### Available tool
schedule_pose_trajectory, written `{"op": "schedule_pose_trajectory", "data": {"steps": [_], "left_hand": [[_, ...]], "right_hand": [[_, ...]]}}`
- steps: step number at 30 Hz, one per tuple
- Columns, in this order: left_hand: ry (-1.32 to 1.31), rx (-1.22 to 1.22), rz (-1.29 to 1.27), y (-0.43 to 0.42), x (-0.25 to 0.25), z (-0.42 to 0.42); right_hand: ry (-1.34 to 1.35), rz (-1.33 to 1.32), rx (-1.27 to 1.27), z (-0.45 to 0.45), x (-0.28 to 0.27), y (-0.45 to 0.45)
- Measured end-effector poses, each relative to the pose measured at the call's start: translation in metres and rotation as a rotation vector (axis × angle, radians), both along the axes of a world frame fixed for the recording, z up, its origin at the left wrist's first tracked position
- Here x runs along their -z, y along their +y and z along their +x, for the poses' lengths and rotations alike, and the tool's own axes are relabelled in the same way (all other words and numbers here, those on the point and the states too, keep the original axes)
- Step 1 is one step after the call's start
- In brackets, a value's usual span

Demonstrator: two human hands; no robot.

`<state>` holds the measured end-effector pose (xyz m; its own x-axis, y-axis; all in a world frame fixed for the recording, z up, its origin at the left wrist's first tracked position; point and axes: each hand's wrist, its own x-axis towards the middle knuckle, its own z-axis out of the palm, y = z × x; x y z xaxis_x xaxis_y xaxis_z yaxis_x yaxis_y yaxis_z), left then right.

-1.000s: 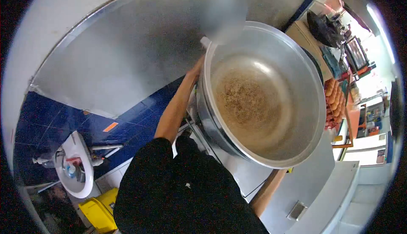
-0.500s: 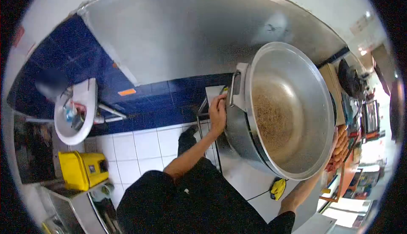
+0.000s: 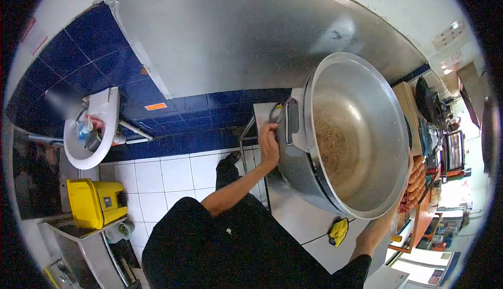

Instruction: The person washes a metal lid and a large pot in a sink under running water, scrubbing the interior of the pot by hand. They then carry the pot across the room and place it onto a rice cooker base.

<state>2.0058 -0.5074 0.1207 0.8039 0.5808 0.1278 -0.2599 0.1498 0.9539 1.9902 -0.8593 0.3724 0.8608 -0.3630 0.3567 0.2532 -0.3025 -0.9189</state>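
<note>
A large, wide aluminium pot (image 3: 367,158) is tilted so its mouth faces me; brown residue coats the bottom. Under its rim a dark gap separates it from what looks like a second pot body (image 3: 296,171) nested beneath. My left hand (image 3: 269,146) grips the left side of this stack, just beneath the metal loop handle (image 3: 293,121). On the other side, my right hand (image 3: 409,160) holds the pot near its rim, mostly hidden behind the wall. A black-and-yellow cloth (image 3: 339,231) lies on the light surface below the pot.
A metal sheet (image 3: 220,32) covers the wall ahead. To the left are a white washbasin (image 3: 111,137) with items in it and a yellow bin (image 3: 99,200). Trays of eggs (image 3: 416,181), a cardboard box (image 3: 408,111) and an orange table (image 3: 419,226) are at right.
My view has shifted slightly. Both hands keep their hold, and the pot has turned a little, its handle now slightly lower in view.
</note>
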Motion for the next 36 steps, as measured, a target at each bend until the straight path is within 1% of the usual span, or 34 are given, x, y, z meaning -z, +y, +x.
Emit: {"op": "schedule_pose_trajectory", "data": {"steps": [1, 3, 4, 6, 7, 8, 10, 11, 12, 14, 15, 16, 17, 18, 20, 21, 23, 25, 27, 28, 29, 30, 31, 32, 33, 34, 36], "left_hand": [[0.007, -0.007, 0.002, -0.003, 0.003, -0.007], [0.044, -0.052, 0.178, -0.001, -0.016, -0.022], [0.051, -0.062, 0.179, 0.001, -0.019, -0.025], [0.019, 0.035, 0.268, 0.008, -0.024, -0.032], [0.058, 0.293, 0.199, 0.027, -0.025, -0.036], [0.066, 0.29, 0.205, 0.043, -0.029, -0.04], [-0.071, 0.641, 0.419, 0.073, -0.044, -0.042], [0.051, 0.796, 0.482, 0.084, -0.05, -0.042], [0.057, 0.822, 0.504, 0.087, -0.049, -0.044], [-0.007, 0.8, 0.616, 0.084, -0.05, -0.035], [-0.003, 0.829, 0.528, 0.081, -0.062, -0.036], [-0.019, 0.839, 0.546, 0.08, -0.06, -0.035], [-0.032, 0.808, 0.56, 0.079, -0.055, -0.034], [-0.037, 0.776, 0.565, 0.079, -0.049, -0.035], [-0.039, 0.767, 0.554, 0.079, -0.038, -0.034], [-0.044, 0.749, 0.544, 0.077, -0.037, -0.033], [-0.036, 0.734, 0.565, 0.077, -0.042, -0.034], [-0.037, 0.728, 0.594, 0.075, -0.053, -0.036], [0.023, 0.729, 0.522, 0.073, -0.059, -0.043], [0.017, 0.744, 0.526, 0.071, -0.055, -0.044], [0.028, 0.705, 0.561, 0.069, -0.049, -0.045], [0.039, 0.664, 0.593, 0.066, -0.047, -0.048], [0.035, 0.676, 0.592, 0.061, -0.046, -0.054], [0.055, 0.65, 0.585, 0.055, -0.05, -0.062], [0.074, 0.628, 0.58, 0.052, -0.052, -0.065], [0.069, 0.646, 0.581, 0.05, -0.047, -0.064], [0.051, 0.631, 0.571, 0.051, -0.035, -0.063]], "right_hand": [[0.016, -0.007, -0.004, 0.006, 0.003, -0.004], [0.025, -0.009, -0.006, 0.008, 0.006, -0.004], [0.029, -0.019, -0.008, 0.008, 0.005, -0.005], [0.023, -0.037, -0.009, 0.006, 0.005, -0.01], [0.022, -0.045, -0.014, 0.005, 0.004, -0.012], [0.004, -0.046, -0.017, 0.001, 0.005, -0.012], [-0.014, -0.024, -0.027, 0.003, 0.005, -0.02], [-0.016, -0.007, -0.028, -0.001, 0.008, -0.023], [-0.02, 0.018, -0.023, -0.008, 0.012, -0.026], [-0.028, 0.072, -0.019, -0.023, 0.026, -0.035], [-0.022, 0.116, -0.018, -0.03, 0.035, -0.043], [-0.016, 0.166, -0.024, -0.036, 0.044, -0.051], [0.072, 0.286, -0.007, -0.036, 0.045, -0.059], [0.067, 0.289, 0.0, -0.041, 0.051, -0.062], [0.048, 0.453, 0.142, -0.053, 0.059, -0.059], [0.046, 0.446, 0.139, -0.056, 0.057, -0.059], [0.233, 0.633, 0.161, -0.066, 0.056, -0.062], [0.173, 0.583, 0.172, -0.082, 0.062, -0.052], [0.118, 0.545, 0.203, -0.097, 0.069, -0.039], [0.11, 0.428, 0.274, -0.104, 0.071, -0.033], [0.104, 0.31, 0.345, -0.111, 0.072, -0.026], [0.101, 0.311, 0.361, -0.117, 0.071, -0.017], [0.105, 0.28, 0.416, -0.122, 0.068, -0.005], [0.111, 0.249, 0.471, -0.127, 0.064, 0.012], [0.141, 0.249, 0.528, -0.133, 0.047, 0.047], [0.139, 0.25, 0.547, -0.134, 0.046, 0.058], [0.048, 0.239, 0.548, -0.14, 0.048, 0.072]]}}
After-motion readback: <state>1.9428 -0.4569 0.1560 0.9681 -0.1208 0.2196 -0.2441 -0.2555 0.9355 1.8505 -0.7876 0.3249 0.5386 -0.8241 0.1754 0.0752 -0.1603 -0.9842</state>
